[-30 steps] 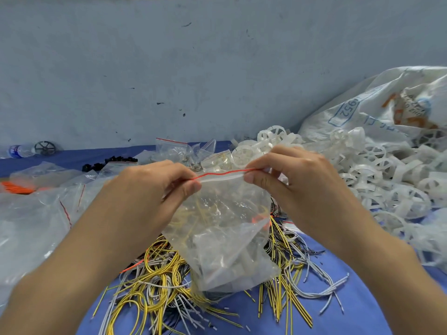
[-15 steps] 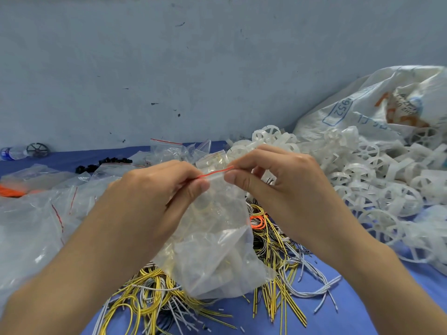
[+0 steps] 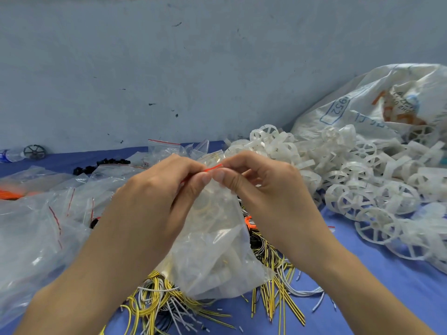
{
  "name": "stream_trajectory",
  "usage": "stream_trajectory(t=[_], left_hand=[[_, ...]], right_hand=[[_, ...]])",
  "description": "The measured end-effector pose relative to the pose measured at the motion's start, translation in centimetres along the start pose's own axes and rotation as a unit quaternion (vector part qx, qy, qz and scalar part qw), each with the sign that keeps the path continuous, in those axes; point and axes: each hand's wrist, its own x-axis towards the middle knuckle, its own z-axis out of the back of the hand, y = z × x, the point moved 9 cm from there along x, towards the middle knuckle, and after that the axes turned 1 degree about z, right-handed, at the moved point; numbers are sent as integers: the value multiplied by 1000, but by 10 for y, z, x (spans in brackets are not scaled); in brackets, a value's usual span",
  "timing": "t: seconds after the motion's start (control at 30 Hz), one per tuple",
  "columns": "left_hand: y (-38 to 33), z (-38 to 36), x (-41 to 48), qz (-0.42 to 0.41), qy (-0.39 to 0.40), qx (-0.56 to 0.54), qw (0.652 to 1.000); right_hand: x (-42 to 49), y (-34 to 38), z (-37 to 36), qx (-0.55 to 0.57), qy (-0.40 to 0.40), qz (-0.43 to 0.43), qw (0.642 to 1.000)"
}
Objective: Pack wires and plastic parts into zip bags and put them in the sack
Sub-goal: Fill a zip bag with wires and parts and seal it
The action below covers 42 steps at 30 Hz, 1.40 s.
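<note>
I hold a clear zip bag [image 3: 217, 252] upright over the table; it has a red strip along its top and holds yellow wires and white plastic parts. My left hand [image 3: 157, 189] and my right hand [image 3: 261, 187] both pinch the red zip strip, thumbs almost touching at the middle. Under the bag lies a heap of yellow, black and white wires [image 3: 273, 293]. A pile of white plastic wheel parts [image 3: 358, 187] spreads to the right. The white woven sack [image 3: 377, 102] lies at the far right against the wall.
Several empty zip bags [image 3: 48, 218] cover the left of the blue table [image 3: 399, 296]. Small black parts [image 3: 101, 165] and orange wires [image 3: 9, 194] sit at the back left. A plastic bottle [image 3: 12, 154] and a dark wheel [image 3: 35, 151] lie by the wall.
My two hands have slid toward each other along the red zip strip; only a short piece of the strip shows between them now. The bag hangs in the same place.
</note>
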Motion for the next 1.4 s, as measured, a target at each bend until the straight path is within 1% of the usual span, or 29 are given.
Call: stream_trajectory(t=[0.1,0.33,0.5,0.57,0.63,0.67,0.7,0.73,0.8,0.87,0.93,1.0,1.07,1.1,1.23,1.33,1.4], left_hand=[[6,-3,1,-7,27,5,1000],[28,-7,-1,13,78,-7,997],[44,-10,-3,37,108,-10,993],[47,-14,-5,55,124,-23,990],[47,-17,-6,63,128,-31,989],[45,-17,-5,62,124,-33,990],[40,-16,-4,57,116,-36,991],[34,-15,-3,49,106,-41,992],[17,-12,-1,21,76,-56,995],[0,-8,-1,-2,42,-73,996],[-10,-4,-2,-16,9,-82,996],[-7,-5,-4,14,-15,-138,990],[4,-14,-7,73,-8,-224,972],[6,-19,-9,87,-5,-243,966],[0,-23,-14,83,-61,-214,971],[-1,-23,-14,75,-82,-193,975],[3,-22,-14,77,-86,-186,976]], right_hand=[[2,-7,7,5,-14,-11,1000],[7,-29,35,7,-60,-41,997],[11,-46,62,-13,-94,-63,993],[11,-51,69,-13,-96,-74,993],[11,-55,71,-15,-81,-92,992],[12,-53,72,-26,-71,-98,992],[13,-47,74,-69,-63,-92,991],[14,-35,72,-149,-49,-67,985],[14,-3,49,-292,20,20,956],[7,22,12,-340,114,79,930],[-1,31,-12,-355,164,105,914],[-2,32,-14,-357,154,106,915],[-3,34,-7,-384,119,119,908],[-3,34,-5,-399,106,120,903],[-4,26,-2,-432,91,98,892],[-3,22,-3,-413,104,77,902],[-2,21,-1,-392,98,71,912]])
